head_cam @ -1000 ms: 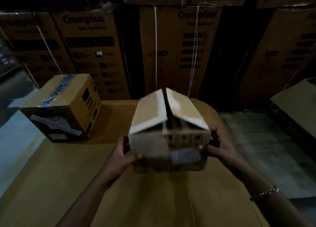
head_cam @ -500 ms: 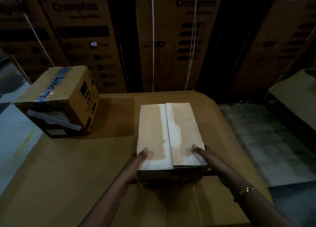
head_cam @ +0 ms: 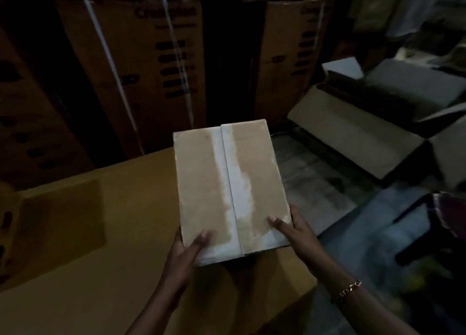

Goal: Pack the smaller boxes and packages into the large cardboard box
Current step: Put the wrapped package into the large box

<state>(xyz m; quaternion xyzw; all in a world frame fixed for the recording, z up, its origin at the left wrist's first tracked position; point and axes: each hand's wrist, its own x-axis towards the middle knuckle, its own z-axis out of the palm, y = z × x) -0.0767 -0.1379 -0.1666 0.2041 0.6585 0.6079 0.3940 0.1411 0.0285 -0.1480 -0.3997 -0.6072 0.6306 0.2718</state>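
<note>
A small brown cardboard box (head_cam: 227, 183) with its two top flaps closed and a pale torn strip along the seam hangs in front of me, lifted off the flat cardboard surface (head_cam: 100, 233). My left hand (head_cam: 186, 251) grips its near left corner, thumb on top. My right hand (head_cam: 292, 228) grips the near right corner, thumb on the flap. A large open cardboard box (head_cam: 353, 132) with its flaps spread stands on the floor to the right.
Tall stacked printed cartons (head_cam: 151, 69) form a wall behind. A dark box edge (head_cam: 5, 223) shows at the far left. Grey floor (head_cam: 315, 183) lies between the surface and the open box. A dark stand or chair (head_cam: 428, 223) is at the right.
The small box's flaps went from raised to flat, then both hands lifted it off the surface and carried it right. The view swung right, bringing the open box into sight.
</note>
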